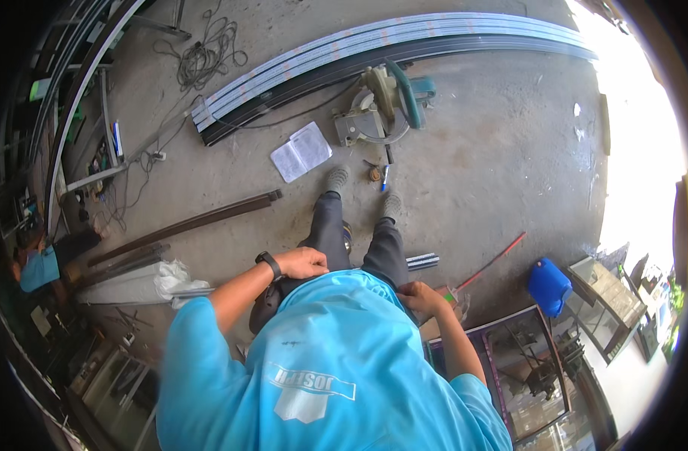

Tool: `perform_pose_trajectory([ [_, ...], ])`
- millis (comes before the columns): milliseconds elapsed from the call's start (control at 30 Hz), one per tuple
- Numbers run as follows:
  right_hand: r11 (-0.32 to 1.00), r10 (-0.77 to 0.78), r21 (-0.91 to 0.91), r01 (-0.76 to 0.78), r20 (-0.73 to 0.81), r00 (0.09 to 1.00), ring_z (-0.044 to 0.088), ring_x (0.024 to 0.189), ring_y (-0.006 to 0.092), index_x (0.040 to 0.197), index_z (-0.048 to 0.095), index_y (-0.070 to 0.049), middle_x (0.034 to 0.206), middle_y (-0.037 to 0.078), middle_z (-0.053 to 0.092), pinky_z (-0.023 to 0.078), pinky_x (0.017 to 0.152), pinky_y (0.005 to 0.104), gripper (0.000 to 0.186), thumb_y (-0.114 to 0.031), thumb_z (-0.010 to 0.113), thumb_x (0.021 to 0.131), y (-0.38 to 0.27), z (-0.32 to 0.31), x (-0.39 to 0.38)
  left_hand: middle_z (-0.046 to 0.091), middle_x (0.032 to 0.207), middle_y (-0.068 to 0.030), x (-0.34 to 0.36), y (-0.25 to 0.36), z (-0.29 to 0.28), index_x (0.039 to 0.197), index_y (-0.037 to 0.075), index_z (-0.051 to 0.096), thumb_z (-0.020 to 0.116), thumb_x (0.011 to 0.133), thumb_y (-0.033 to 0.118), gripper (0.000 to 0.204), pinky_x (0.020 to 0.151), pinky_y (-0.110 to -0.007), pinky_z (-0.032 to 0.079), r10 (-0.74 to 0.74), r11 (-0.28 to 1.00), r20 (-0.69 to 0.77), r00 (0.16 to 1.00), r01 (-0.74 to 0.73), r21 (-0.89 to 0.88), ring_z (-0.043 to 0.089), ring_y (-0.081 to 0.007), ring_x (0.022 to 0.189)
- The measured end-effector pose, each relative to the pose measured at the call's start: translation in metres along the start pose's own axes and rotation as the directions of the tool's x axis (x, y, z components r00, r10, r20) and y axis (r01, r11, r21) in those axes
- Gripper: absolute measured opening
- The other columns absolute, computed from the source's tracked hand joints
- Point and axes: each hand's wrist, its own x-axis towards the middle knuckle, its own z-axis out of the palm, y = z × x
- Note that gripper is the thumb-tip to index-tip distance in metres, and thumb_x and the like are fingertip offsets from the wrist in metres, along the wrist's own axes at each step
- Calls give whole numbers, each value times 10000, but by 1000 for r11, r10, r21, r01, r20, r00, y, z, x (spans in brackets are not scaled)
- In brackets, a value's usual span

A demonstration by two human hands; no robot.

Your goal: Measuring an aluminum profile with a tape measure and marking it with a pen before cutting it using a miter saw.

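Observation:
I sit in a light blue shirt and dark trousers, both feet on the floor. My left hand, with a black watch at the wrist, is closed at the left hip, its fingers curled on the trousers by the shirt hem. At the right hip my right hand is closed on the trousers too, its fingertips partly hidden. Beyond my feet stands a mitre saw with a green handle. An open notebook lies left of it. A blue-and-white marker rests between saw and feet, beside a small brown round object.
Long stacked metal profiles lie behind the saw. Brown bars and a coiled cable are on the left. A blue jerrycan and glazed frames stand at right. Another person is at far left.

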Motion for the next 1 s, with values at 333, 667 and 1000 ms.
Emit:
perform_pose_trajectory([
  [333, 971, 84, 238, -36, -194, 977, 579, 612, 113, 941, 619, 4, 728, 56, 626, 471, 515, 263, 315, -301, 697, 920, 69, -67, 36, 720, 892, -136, -53, -10, 141, 952, 19, 698, 662, 893, 356, 344, 748, -370, 520, -90, 955, -500, 861, -68, -289, 688, -247, 841],
  [667, 999, -33, -30, 27, -212, 977, 600, 567, 154, 1006, 598, -15, 748, 90, 642, 494, 460, 288, 285, -270, 684, 913, -62, -83, 157, 713, 966, -140, -126, -104, 224, 999, 42, 711, 624, 903, 478, 455, 832, -397, 496, -236, 805, -677, 697, -250, -538, 667, -263, 903],
  [1000, 956, -30, -292, 15, -49, 998, 656, 649, 165, 1001, 675, 8, 812, 94, 700, 523, 522, 285, 309, -291, 675, 923, -301, 113, 337, 686, 896, -146, -243, -358, 216, 1062, -7, 677, 596, 939, 464, 493, 787, -381, 503, -59, 854, -841, 537, -410, -322, 650, -252, 839],
])
